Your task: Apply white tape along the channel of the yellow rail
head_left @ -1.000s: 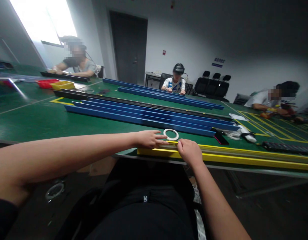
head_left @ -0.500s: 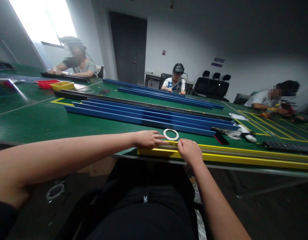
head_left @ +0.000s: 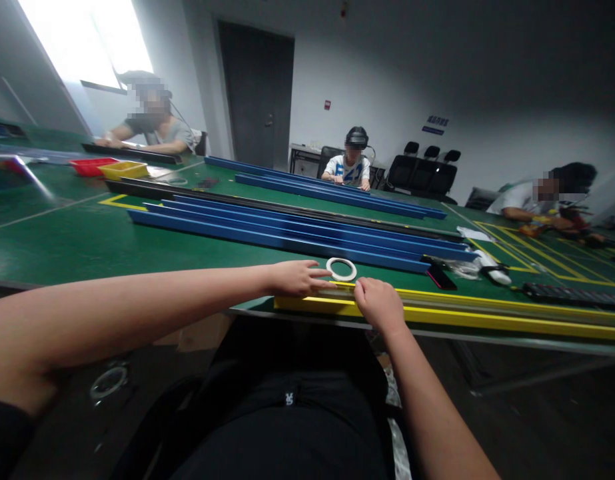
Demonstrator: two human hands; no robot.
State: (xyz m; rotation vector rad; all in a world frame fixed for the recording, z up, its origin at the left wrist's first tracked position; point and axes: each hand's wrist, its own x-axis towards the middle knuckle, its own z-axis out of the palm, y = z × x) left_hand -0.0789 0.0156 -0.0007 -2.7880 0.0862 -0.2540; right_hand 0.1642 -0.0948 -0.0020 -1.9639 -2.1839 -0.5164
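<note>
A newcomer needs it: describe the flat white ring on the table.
On the green table, find the long yellow rail along the near edge. Beyond it lies the flat white ring, its round, open shape unlike the straight blue rails behind.

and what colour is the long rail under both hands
The long rail is yellow, in the head view.

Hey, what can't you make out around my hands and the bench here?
All in the head view:
What the bare, curled right hand grips: hidden behind its own knuckles.
Part of the long, yellow, channel-shaped rail under the bare left hand: covered by that hand.
The rail's far end: cut off by the right edge.
Lettering on the small blue wall sign: too small.
</note>
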